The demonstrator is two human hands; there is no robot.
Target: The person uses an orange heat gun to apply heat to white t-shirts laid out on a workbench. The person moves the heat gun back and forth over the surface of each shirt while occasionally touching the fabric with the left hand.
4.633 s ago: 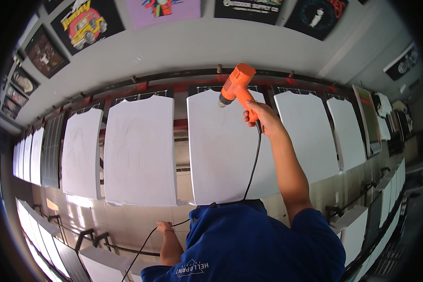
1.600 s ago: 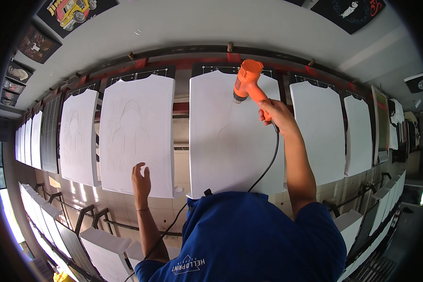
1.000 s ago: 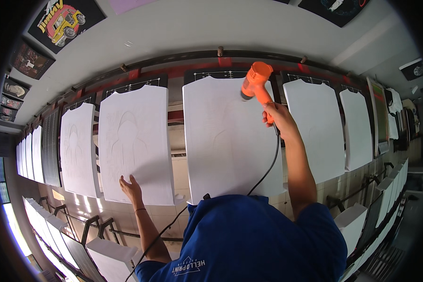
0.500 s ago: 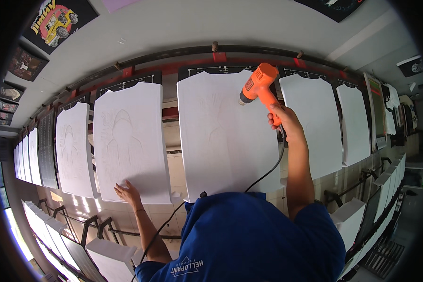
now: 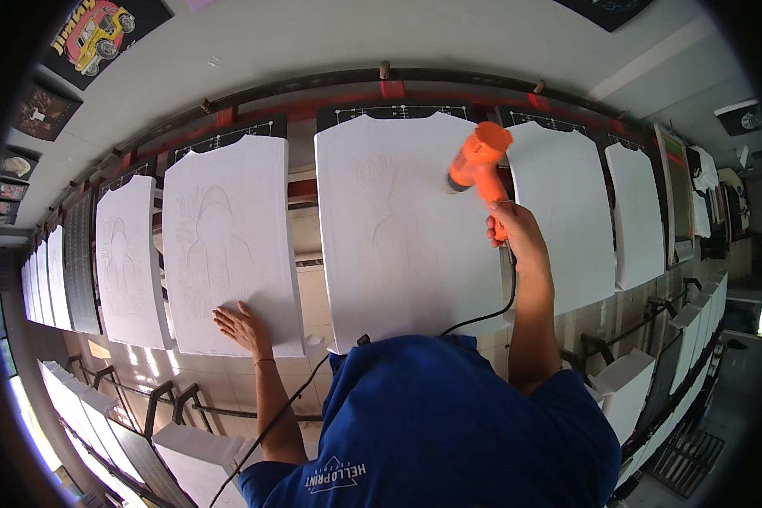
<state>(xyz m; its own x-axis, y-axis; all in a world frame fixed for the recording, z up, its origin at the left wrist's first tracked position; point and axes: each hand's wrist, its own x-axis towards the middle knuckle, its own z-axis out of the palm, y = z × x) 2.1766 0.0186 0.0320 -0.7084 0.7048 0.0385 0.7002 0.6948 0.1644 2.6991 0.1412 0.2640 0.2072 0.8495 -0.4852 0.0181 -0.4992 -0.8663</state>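
An orange heat gun [image 5: 484,161] is held by its handle in my right hand [image 5: 517,233], the fingers wrapped round it. Its dark nozzle points left and down over the white shirt [image 5: 406,254] on the middle board, which carries a faint line drawing of a figure. The tool's black cord [image 5: 483,320] runs down from the handle to my blue shirt. Fingers stretched out, my left hand [image 5: 244,326] lies at the lower part of the white shirt [image 5: 220,178] on the board to the left, below a hooded-figure outline.
More boards with white shirts [image 5: 127,254] stand in the row to the left, and others [image 5: 639,220] to the right. A dark rail [image 5: 296,83] runs behind them. Further boards [image 5: 199,453] stand on the near side. A second black cord [image 5: 292,398] hangs by my left arm.
My left hand has moved up onto the shirt from near its lower edge. The heat gun has shifted slightly right and down and turned a little. The whole view has shifted slightly.
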